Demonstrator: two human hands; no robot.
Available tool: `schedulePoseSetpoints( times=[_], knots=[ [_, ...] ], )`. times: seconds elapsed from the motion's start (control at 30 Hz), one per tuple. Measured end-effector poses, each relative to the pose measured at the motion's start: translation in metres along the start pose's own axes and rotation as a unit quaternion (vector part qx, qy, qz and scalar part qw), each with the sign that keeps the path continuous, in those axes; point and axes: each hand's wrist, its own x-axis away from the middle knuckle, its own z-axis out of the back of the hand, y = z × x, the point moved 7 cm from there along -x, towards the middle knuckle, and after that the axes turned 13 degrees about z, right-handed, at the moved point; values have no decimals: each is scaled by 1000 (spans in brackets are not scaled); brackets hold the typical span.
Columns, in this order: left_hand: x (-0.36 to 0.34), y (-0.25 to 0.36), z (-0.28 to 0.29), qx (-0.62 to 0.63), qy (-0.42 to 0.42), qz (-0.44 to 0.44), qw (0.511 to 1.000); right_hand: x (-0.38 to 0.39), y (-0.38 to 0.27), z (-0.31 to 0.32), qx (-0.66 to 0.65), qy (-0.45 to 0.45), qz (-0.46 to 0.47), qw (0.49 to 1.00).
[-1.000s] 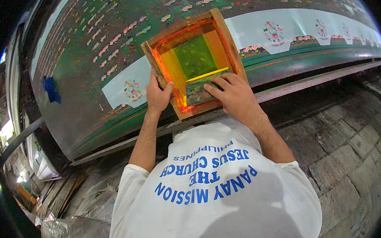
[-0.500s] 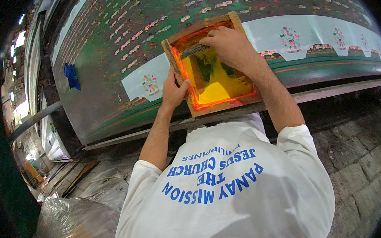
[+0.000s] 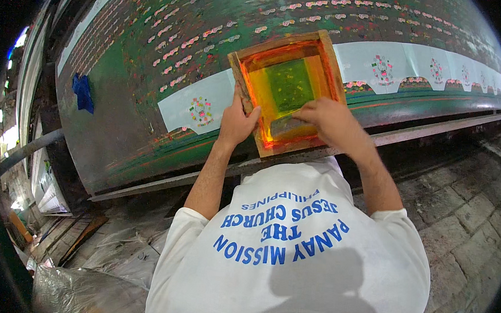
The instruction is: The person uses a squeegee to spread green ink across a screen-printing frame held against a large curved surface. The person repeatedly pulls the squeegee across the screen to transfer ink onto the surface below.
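A wooden screen-printing frame (image 3: 333, 70) lies over the white cut sheets at the near edge of the long table. Its inner edges are smeared orange and red, and the mesh (image 3: 291, 85) shows a dark green square amid yellow. My left hand (image 3: 238, 124) grips the frame's left side, thumb on the near part of the rim. Inside the frame, my right hand (image 3: 328, 122) is closed on a squeegee (image 3: 287, 126), a flat dark blade resting on the mesh near the frame's near side. The sheet directly beneath the frame is hidden.
White sheets (image 3: 394, 59) with small colourful prints run along the table (image 3: 125, 143) to the right; another printed sheet (image 3: 188, 104) shows at left. Rows of small printed marks cover the table farther off. A blue cloth (image 3: 83, 93) lies at left. Clear plastic (image 3: 90, 290) sits on the floor.
My right hand has drawn the squeegee from the far side of the mesh to the near side, uncovering the green square. My left hand stays on the frame.
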Motion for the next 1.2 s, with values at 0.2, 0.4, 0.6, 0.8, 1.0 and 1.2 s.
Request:
schedulePoseSetpoints(
  times=[0.2,0.4,0.6,0.8,1.0,1.2],
  knots=[
    [-2,11,4,8,-13,-15,1000,-81,66,43,53,55,11,997],
    [0,13,8,-54,-31,31,998,-82,59,38,42,48,-2,998],
    [-1,8,8,-67,-21,21,997,-2,-10,-6,59,51,-36,996],
    [-9,8,5,-31,-27,36,999,20,-28,-21,92,110,-28,989],
    [-2,40,-3,44,10,-45,998,39,-8,-7,136,108,-8,985],
    [-8,125,-66,38,27,-69,997,111,48,47,131,159,2,979]
  ],
)
